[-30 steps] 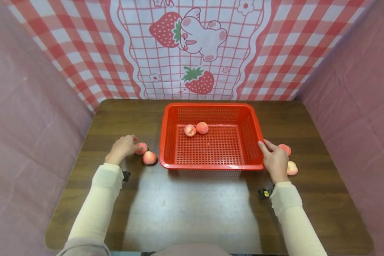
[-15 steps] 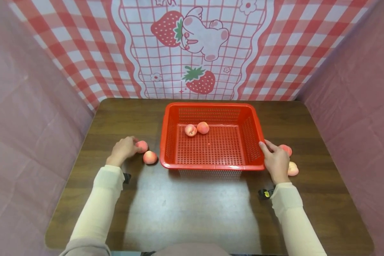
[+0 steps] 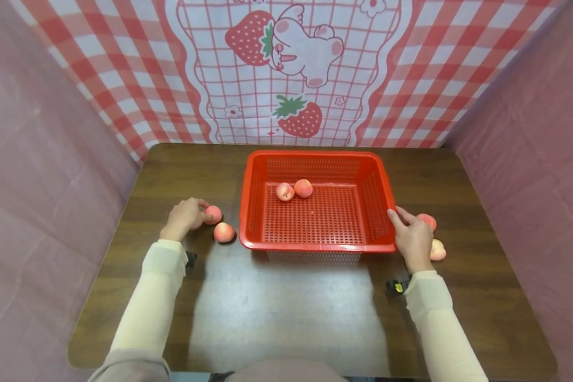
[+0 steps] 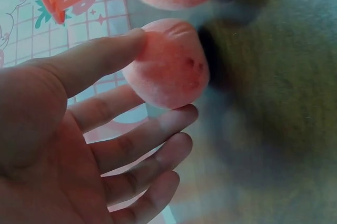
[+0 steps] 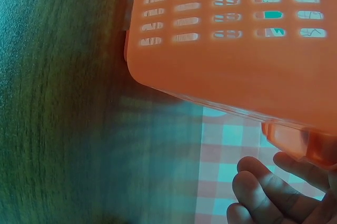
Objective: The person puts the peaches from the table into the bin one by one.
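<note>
My left hand (image 3: 183, 217) pinches a pinkish-red peach (image 4: 167, 66) between thumb and fingers at the left of the table. Close by, nearer to me, lies a second peach (image 3: 224, 232), which shows partly at the top of the left wrist view. A red plastic basket (image 3: 315, 246) with slotted walls stands in the middle. Two peaches lie side by side inside it, a paler one (image 3: 285, 192) and a redder one (image 3: 303, 188). My right hand (image 3: 413, 241) grips the basket's right rim, thumb on top and fingers below, some of them hidden.
Beyond the right hand lie a red peach (image 3: 427, 221) and a pale yellow peach (image 3: 437, 250), both partly covered by it. The brown wooden table (image 3: 482, 307) is bounded by pink cloth at the sides and a checked strawberry cloth (image 3: 301, 119) behind.
The left hand now pinches the peach and has shifted it slightly away from me, apart from its neighbour. The right hand stays at the basket's rim.
</note>
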`<state>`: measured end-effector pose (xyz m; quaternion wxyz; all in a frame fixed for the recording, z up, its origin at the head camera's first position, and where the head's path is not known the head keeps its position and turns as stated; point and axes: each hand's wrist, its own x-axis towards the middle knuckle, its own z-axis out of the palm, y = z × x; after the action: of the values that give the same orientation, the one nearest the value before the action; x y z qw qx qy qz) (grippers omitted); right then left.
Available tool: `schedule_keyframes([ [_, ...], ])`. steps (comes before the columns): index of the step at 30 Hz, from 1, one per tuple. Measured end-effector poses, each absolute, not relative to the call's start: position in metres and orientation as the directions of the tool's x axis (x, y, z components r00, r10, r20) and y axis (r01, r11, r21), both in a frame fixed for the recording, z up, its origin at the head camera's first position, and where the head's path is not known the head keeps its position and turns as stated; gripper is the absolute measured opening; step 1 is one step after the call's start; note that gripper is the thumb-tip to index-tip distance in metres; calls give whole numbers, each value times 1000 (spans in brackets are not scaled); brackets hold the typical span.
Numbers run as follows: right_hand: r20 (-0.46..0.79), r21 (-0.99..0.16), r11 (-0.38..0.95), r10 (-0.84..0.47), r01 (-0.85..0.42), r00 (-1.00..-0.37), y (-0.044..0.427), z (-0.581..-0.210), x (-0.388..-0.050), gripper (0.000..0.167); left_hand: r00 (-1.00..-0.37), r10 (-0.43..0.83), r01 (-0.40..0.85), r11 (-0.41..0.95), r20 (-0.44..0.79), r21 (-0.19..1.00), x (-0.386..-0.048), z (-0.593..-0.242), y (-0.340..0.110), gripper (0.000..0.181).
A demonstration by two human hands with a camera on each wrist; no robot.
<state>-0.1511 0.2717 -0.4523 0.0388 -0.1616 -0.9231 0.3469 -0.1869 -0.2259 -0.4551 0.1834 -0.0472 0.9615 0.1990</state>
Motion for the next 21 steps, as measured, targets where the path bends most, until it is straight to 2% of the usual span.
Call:
schedule_keyframes([
  [21,-35,-645,713,333,276,-942,272,-453,-151,55,-910,21,-148,916,-413,373,-195,-454,-233,46],
])
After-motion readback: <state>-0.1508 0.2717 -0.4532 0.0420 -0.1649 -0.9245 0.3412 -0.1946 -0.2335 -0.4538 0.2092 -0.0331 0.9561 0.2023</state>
